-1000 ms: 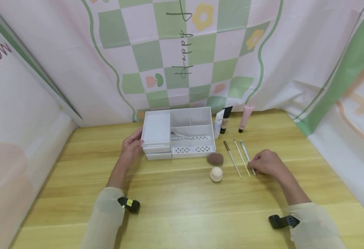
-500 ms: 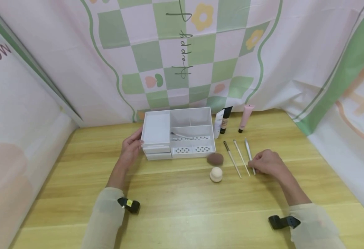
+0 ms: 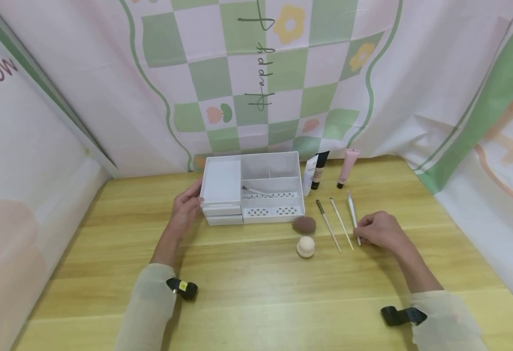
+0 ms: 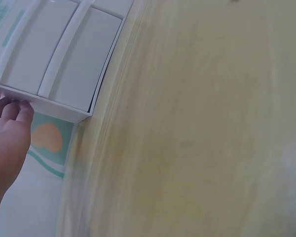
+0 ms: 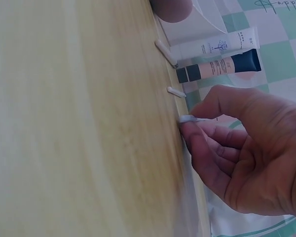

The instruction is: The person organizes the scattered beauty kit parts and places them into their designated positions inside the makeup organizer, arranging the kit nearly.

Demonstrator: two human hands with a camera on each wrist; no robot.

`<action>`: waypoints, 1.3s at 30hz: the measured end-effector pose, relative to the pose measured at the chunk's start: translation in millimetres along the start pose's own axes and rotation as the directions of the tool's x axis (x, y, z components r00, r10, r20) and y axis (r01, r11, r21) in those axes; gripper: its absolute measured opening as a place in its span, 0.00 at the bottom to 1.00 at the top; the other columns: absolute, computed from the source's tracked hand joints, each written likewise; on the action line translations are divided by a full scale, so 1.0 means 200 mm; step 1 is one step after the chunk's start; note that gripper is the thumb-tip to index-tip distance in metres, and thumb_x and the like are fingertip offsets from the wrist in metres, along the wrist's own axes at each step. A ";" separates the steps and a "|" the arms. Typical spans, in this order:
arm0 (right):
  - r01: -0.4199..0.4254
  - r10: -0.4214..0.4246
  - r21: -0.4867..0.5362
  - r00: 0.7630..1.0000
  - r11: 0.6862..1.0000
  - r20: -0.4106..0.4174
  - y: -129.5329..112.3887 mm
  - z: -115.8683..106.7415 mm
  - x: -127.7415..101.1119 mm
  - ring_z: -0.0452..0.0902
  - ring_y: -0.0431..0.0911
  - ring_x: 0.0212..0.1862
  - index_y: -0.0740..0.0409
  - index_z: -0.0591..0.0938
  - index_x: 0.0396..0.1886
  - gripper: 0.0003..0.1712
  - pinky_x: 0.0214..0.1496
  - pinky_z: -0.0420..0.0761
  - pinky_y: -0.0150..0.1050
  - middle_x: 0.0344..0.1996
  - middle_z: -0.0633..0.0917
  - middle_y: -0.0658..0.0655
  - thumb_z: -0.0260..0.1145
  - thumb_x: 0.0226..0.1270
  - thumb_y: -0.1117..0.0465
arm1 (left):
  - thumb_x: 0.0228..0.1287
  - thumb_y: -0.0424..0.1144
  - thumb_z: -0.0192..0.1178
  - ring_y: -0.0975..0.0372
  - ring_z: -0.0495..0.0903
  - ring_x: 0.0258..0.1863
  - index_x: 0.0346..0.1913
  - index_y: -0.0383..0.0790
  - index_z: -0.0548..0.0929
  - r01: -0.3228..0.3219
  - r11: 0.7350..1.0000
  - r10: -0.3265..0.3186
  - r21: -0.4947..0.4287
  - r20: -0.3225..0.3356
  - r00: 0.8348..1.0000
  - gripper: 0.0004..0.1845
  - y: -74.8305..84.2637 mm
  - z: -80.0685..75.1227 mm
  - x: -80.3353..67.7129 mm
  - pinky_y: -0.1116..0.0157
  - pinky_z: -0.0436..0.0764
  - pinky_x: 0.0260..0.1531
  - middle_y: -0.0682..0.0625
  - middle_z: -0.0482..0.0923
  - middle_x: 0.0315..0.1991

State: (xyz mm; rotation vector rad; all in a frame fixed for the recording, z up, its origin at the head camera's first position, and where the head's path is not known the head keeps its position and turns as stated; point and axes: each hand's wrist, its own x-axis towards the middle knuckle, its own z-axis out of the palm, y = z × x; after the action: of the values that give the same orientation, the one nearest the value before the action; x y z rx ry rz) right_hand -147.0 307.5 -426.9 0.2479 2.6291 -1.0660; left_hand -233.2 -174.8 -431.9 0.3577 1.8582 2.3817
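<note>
Fingers of my left hand lie along the left side of a white cosmetics organizer, the thumb at its front corner. The left wrist view shows those fingertips against the side wall of the drawers. My right hand pinches the near end of a slim white stick between thumb and fingers. Close up, its white end pokes out of the pinch. To the left of it lie two thin makeup brushes, roughly side by side. Another makeup brush rests in a middle compartment of the organizer.
A brown makeup sponge and a cream round sponge sit before the organizer's right corner. Behind the brushes stand a white tube, a black-capped foundation tube and a pink tube. A patterned curtain borders the wooden table.
The far end of the white stick has swung to the right, away from the brushes, while my right fingers keep its near end. My left hand stays at the organizer.
</note>
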 end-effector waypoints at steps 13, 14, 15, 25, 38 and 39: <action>0.025 -0.025 0.094 1.000 0.995 0.005 -0.01 -0.02 -0.02 0.86 0.40 0.32 0.77 0.82 0.51 0.22 0.35 0.91 0.33 0.35 0.91 0.60 0.68 0.66 0.62 | 0.68 0.23 0.43 0.47 0.50 0.82 0.77 0.25 0.54 -0.010 1.000 0.010 -0.012 -0.003 1.000 0.34 0.00 0.00 0.00 0.80 0.77 0.63 0.37 0.50 0.82; 0.026 -0.026 0.097 1.000 0.995 0.004 -0.01 -0.02 -0.02 0.86 0.40 0.32 0.77 0.82 0.51 0.21 0.36 0.91 0.33 0.34 0.91 0.59 0.68 0.66 0.62 | 0.68 0.23 0.43 0.47 0.50 0.82 0.77 0.25 0.54 -0.010 1.000 0.010 -0.011 -0.003 1.000 0.34 0.00 0.01 0.00 0.80 0.77 0.63 0.36 0.50 0.82; 0.032 -0.033 0.100 0.999 0.994 0.005 -0.01 -0.02 -0.02 0.87 0.40 0.32 0.77 0.82 0.51 0.21 0.36 0.91 0.33 0.34 0.91 0.59 0.68 0.66 0.62 | 0.68 0.23 0.43 0.47 0.50 0.82 0.77 0.25 0.54 -0.009 1.000 0.009 -0.010 -0.004 1.000 0.33 0.00 0.01 0.00 0.80 0.77 0.63 0.36 0.50 0.82; 0.080 -0.096 0.264 0.994 0.961 0.048 -0.01 -0.04 -0.03 0.86 0.37 0.33 0.82 0.77 0.56 0.25 0.41 0.92 0.33 0.32 0.91 0.52 0.67 0.68 0.65 | 0.68 0.22 0.43 0.47 0.51 0.82 0.77 0.25 0.54 -0.002 1.000 0.002 -0.010 -0.015 1.000 0.33 0.00 0.01 0.00 0.80 0.77 0.63 0.36 0.50 0.82; 0.128 -0.149 0.354 0.988 0.926 0.031 -0.02 -0.05 -0.03 0.86 0.35 0.34 0.83 0.75 0.58 0.26 0.43 0.92 0.33 0.33 0.91 0.49 0.66 0.69 0.64 | 0.67 0.22 0.43 0.49 0.50 0.83 0.77 0.26 0.54 0.005 1.000 -0.005 -0.015 -0.011 1.000 0.34 0.01 0.01 -0.01 0.79 0.75 0.66 0.38 0.49 0.82; 0.129 -0.150 0.353 0.988 0.927 0.032 -0.03 -0.05 -0.03 0.86 0.35 0.34 0.82 0.75 0.58 0.26 0.43 0.92 0.33 0.33 0.91 0.49 0.66 0.69 0.64 | 0.67 0.22 0.43 0.49 0.50 0.83 0.77 0.26 0.54 0.006 1.000 -0.006 -0.014 -0.012 1.000 0.34 0.01 0.01 -0.01 0.79 0.75 0.66 0.38 0.49 0.82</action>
State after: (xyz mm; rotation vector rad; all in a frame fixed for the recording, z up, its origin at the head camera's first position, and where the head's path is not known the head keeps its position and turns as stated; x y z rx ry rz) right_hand -144.2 309.9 -414.7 0.1011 2.4191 -1.5665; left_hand -230.9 -173.2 -429.8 0.3371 1.8443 2.3972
